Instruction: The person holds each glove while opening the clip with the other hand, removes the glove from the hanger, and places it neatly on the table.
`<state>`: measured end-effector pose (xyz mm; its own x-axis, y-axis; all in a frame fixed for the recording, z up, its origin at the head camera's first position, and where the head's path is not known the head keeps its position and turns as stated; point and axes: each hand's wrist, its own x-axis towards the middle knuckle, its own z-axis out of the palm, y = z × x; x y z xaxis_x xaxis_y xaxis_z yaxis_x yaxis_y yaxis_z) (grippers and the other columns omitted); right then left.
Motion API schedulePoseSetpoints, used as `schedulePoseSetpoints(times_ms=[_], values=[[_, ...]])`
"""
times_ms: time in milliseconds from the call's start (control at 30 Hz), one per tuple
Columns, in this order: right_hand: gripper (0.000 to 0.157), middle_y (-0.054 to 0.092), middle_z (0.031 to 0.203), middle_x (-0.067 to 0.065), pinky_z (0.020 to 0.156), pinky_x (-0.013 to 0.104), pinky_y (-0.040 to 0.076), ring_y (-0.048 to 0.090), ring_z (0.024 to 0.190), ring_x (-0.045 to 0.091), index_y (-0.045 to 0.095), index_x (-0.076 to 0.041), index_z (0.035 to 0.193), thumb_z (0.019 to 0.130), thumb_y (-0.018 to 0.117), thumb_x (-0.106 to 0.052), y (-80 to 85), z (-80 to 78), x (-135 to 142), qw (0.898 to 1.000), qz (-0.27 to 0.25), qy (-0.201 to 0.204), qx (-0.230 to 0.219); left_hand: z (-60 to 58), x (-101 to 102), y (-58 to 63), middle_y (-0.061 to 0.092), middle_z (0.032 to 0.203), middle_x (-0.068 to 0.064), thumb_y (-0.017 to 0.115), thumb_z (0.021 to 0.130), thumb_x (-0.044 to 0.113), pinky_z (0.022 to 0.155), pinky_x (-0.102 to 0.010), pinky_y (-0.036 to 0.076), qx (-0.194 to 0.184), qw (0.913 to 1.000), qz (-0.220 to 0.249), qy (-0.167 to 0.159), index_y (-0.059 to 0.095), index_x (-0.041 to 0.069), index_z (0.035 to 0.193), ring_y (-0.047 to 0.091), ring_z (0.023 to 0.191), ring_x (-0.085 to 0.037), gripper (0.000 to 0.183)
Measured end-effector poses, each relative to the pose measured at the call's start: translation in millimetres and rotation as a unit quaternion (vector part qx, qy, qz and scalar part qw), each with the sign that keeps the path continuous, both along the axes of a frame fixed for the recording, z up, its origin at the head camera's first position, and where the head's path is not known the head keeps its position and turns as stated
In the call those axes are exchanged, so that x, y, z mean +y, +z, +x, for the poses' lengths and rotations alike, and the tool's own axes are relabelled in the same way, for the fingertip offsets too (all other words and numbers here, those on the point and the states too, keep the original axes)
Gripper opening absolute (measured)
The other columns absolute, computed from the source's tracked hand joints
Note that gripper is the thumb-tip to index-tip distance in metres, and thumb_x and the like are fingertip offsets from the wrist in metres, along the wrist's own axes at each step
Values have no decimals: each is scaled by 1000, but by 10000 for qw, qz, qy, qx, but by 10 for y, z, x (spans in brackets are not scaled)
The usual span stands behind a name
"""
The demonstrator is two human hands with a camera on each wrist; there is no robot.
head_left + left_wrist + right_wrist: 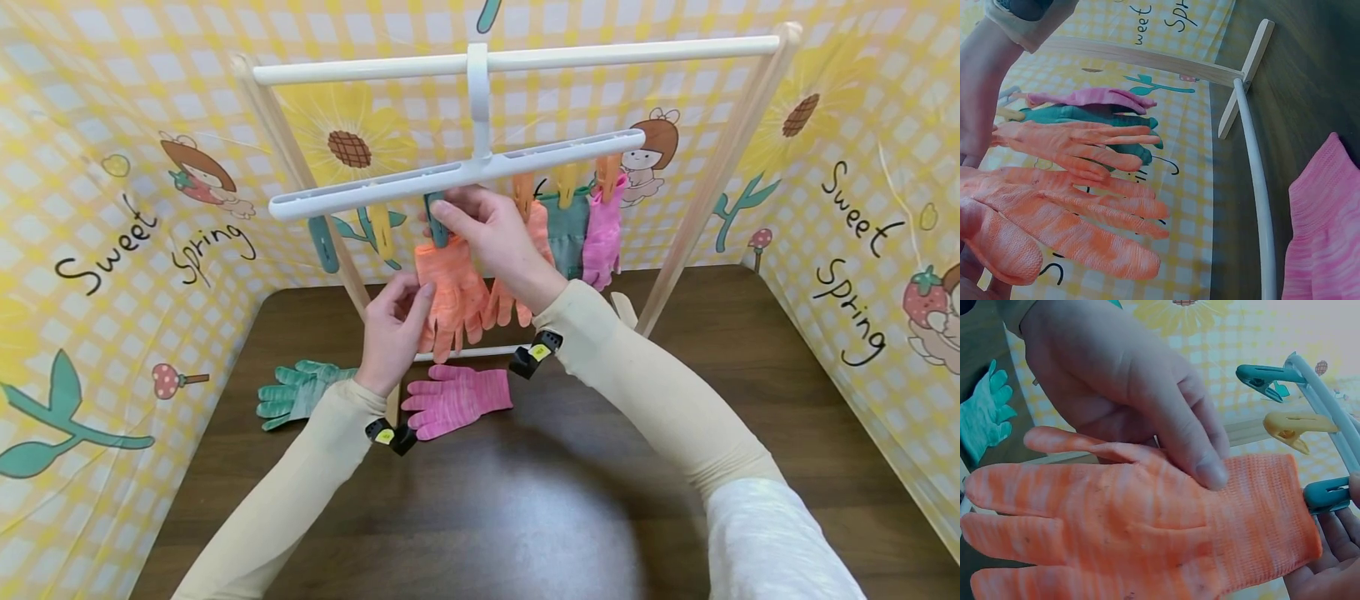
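Note:
An orange glove [450, 287] hangs fingers down beneath a teal clothespin [1327, 495] on the white hanger [450, 177]. My right hand [491, 237] pinches that clothespin between thumb and fingers, with some fingers behind the glove's cuff [1269, 512]. Lower down, my left hand [393, 329] pinches the glove's side edge, thumb in front, as the right wrist view shows. To the right on the same hanger hang a second orange glove [1066, 144], a green glove [567, 229] and a pink glove [602, 233], each below an orange or yellow clothespin.
The hanger hooks over the white rail [637, 56] of a wooden rack and tilts, left end lower. A teal clip [322, 244] and a yellow clip [381, 232] hang at its left. A green glove [292, 396] and a pink glove [457, 402] lie on the brown table [480, 517].

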<state>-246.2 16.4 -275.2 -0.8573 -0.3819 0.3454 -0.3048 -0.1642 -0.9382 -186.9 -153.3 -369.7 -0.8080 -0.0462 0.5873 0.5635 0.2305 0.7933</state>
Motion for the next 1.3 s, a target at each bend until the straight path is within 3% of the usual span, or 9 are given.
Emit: schedulePoseSetpoints(times_ms=[200,333,467,600,833,1033,1100,1300], values=[[28,72,120,19,98,33,53,70,106,22,66,-1,130,107,60,-15,-1,6,-11,10000,-15,-7,36,4,-44,-75,64,87,-15,63,104,5,62,-21,43,36,10000,6,-52,68,-6,106,53,72,-11,13],[30,74,119,14,98,34,53,69,112,27,65,-2,133,107,60,-16,9,6,-25,10000,-26,80,43,3,-73,-111,64,87,-15,63,103,5,68,-22,45,27,10000,11,-32,68,-7,104,55,75,-12,12],[34,71,124,18,99,34,53,67,117,32,62,1,137,108,58,-16,22,4,-28,9998,-1,208,59,12,-98,-143,66,90,-16,64,103,7,72,-23,47,-80,10000,-6,53,68,-7,105,57,78,-12,14],[34,69,126,23,99,34,53,69,111,26,61,2,137,109,57,-16,25,5,-33,9996,-36,257,59,31,-115,-168,67,92,-17,65,103,9,73,-23,48,-168,9998,-56,95,69,-6,107,58,79,-12,16],[30,72,117,14,99,35,54,67,113,29,62,2,131,109,56,-18,4,13,-26,9994,-42,348,-61,74,-132,-229,63,86,-13,65,103,7,67,-22,44,-322,9992,-89,208,70,-5,106,55,74,-11,13],[32,72,122,14,97,37,55,70,105,26,62,1,134,109,57,-18,4,21,-1,9992,-69,379,-43,98,-142,-271,62,86,-17,64,101,-1,69,-22,44,-447,9982,-209,330,68,-10,106,54,75,-8,11],[33,71,123,15,97,37,55,71,105,24,60,1,135,109,57,-18,2,27,3,9993,-76,353,-55,129,-136,-252,63,86,-20,63,101,-3,72,-21,45,-475,9980,-245,336,67,-12,106,55,77,-7,12],[38,67,129,20,99,41,55,71,111,32,53,1,143,109,55,-17,-11,77,18,9982,-245,411,-357,326,-89,-47,64,87,-25,62,101,-4,72,-17,47,-599,9972,-296,348,67,-14,105,56,77,-7,12]])
